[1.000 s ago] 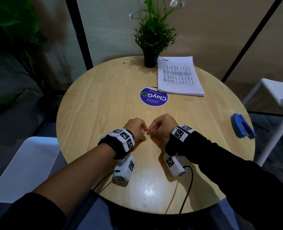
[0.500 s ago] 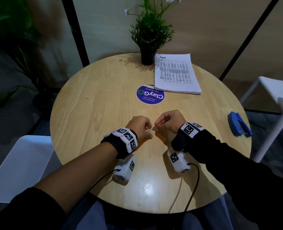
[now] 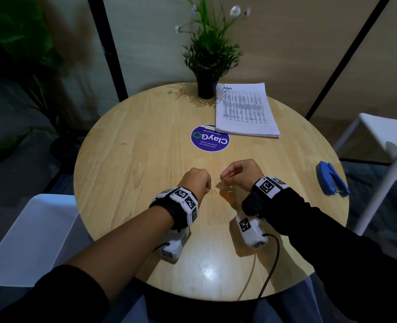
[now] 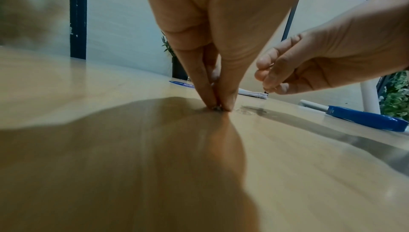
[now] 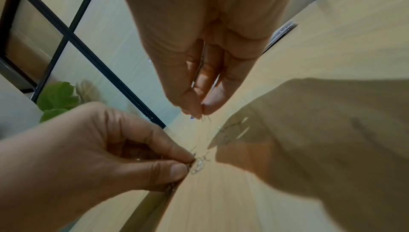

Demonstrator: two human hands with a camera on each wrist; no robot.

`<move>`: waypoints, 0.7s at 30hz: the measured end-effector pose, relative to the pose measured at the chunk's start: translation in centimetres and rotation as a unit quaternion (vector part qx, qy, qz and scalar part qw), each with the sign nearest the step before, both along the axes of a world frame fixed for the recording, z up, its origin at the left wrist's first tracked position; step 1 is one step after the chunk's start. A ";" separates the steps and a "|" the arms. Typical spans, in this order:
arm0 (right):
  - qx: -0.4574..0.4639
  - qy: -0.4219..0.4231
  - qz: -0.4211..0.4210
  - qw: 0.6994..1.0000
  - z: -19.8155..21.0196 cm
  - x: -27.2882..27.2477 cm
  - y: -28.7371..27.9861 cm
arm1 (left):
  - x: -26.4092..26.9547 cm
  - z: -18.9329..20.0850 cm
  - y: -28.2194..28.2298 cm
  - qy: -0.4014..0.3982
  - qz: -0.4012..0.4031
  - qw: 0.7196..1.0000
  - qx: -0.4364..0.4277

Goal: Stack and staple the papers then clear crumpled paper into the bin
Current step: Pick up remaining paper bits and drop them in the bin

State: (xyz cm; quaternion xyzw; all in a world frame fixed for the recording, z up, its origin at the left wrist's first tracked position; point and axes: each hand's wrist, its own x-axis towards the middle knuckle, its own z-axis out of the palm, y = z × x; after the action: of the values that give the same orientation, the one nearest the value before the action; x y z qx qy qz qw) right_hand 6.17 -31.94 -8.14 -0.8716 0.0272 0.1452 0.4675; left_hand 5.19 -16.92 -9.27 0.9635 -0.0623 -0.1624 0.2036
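A stack of printed papers lies at the table's far side, and a blue stapler sits near the right edge. My left hand pinches small bent staples against the table top with thumb and forefinger. Just to its right, my right hand hovers slightly above the wood and pinches a thin staple between its fingertips. A few loose staples lie between the two hands.
A potted plant stands at the far edge beside the papers. A round purple sticker marks the table's middle. White chairs stand at left and right. Cables run from the wrist cameras over the near edge.
My hands were touching over the staples; the right hand has lifted and drawn a little to the right with a staple. The left hand stays down on the table.
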 end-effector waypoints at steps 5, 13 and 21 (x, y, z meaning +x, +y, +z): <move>0.007 0.000 0.002 1.000 -0.1 -0.3 0.1 | -0.1 0.0 -0.4 -0.013 -0.017 0.999 0.040; 0.015 0.010 -0.003 1.000 -0.1 -0.9 0.0 | -0.6 0.2 -0.7 -0.040 -0.053 0.993 0.099; 0.024 0.023 -0.002 0.999 0.3 -1.3 1.5 | -1.1 2.0 2.6 -0.048 0.017 0.999 -0.001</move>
State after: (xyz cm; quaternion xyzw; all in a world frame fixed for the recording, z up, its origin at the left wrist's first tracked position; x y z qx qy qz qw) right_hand 4.87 -30.39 -7.83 -0.8563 0.0366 0.1652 0.4879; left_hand 4.12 -14.31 -7.27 0.9710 -0.0556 -0.1123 0.2039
